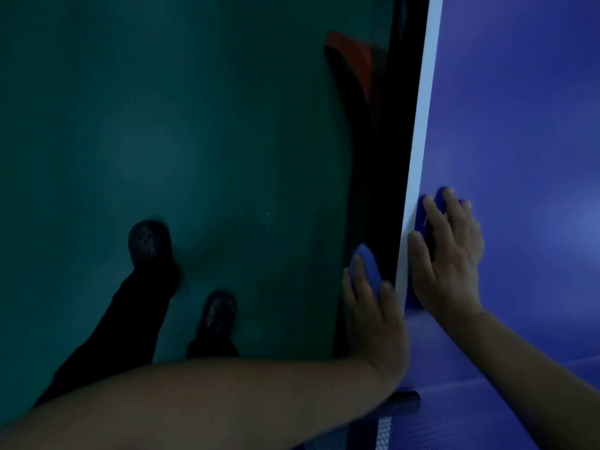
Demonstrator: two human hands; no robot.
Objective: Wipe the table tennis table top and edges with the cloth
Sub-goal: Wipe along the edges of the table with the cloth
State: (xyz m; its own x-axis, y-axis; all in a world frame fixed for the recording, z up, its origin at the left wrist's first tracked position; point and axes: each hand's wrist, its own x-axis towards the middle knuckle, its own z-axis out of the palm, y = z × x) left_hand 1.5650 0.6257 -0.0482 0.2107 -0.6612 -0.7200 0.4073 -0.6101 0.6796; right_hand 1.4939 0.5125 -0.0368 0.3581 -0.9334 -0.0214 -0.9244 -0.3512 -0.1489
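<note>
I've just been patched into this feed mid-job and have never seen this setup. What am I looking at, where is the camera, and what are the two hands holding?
There is no machine here: a person works with bare hands, and the single camera sits on their head, looking down. The blue surface at right is the table tennis table top; the white strip is its edge line, with the dark side of the table beside it. The left hand grips a blue cloth against the table's side. The right hand lies flat on top, fingers spread, pressing on more blue cloth; whether it is one cloth or two I cannot tell. On the green floor you see the person's dark shoes. A bit of net shows at the bottom.
</note>
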